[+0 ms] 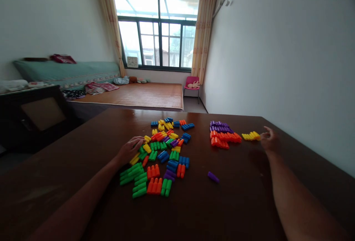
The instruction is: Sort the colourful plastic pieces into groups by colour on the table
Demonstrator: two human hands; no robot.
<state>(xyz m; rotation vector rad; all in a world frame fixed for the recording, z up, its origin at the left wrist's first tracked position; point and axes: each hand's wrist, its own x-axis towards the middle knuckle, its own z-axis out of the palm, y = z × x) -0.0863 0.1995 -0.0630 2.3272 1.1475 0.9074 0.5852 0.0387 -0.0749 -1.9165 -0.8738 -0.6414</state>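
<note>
Many small plastic pieces in green, orange, blue, yellow and purple lie in a loose spread, with green pieces (131,173) at its near left. My left hand (133,148) rests at the left edge of this spread, beside a yellow piece (147,139); whether its fingers grip anything is too small to tell. To the right are rows of purple pieces (220,127) and orange pieces (225,137). My right hand (269,138) is at the right end of a yellow row (250,136), its index finger raised and the others partly curled. A single purple piece (213,177) lies apart.
The brown table (194,211) fills the foreground. Beyond it are a low bed (149,94), a pink chair (191,82) with a soft toy, and a window. A dark cabinet (41,111) stands at the left.
</note>
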